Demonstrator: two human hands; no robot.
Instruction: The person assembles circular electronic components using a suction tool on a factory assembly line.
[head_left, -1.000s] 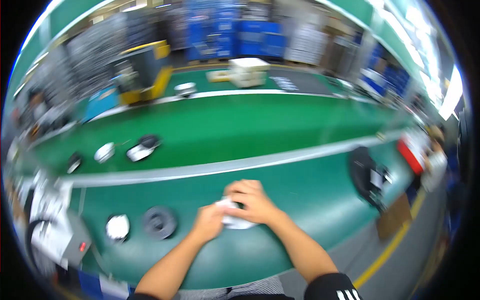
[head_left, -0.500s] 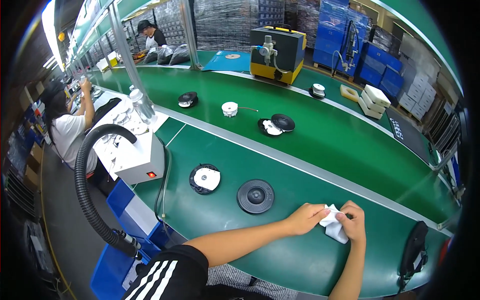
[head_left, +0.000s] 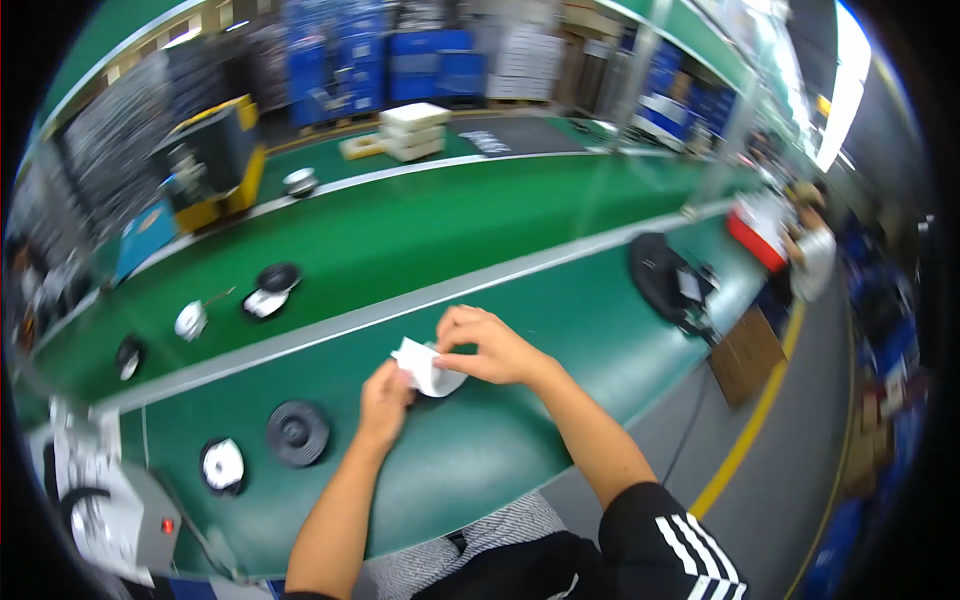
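Both my hands are over the green workbench [head_left: 520, 400], holding a thin white sheet [head_left: 425, 370] between them. Whether it is cloth or paper I cannot tell. My left hand [head_left: 384, 402] pinches its left side. With bent fingers, my right hand [head_left: 484, 345] grips it from the upper right. The sheet is folded and curled, with its lower edge hanging free. On the bench to the left lies a black round ridged disc [head_left: 298, 433] with a raised centre. Beside that disc is a black round housing [head_left: 222, 466] with a white plate on it.
A green conveyor [head_left: 450, 225] runs behind a metal rail, carrying several black and white round parts. A black bag-like item [head_left: 660, 280] with cords lies at right. The white box with a red switch [head_left: 168, 525] stands at left. Beyond the bench's right end is another person [head_left: 812, 250].
The whole view has swung to the right, so the bench items appear farther left. In my hands, the white sheet has gone from bunched to more spread and curled.
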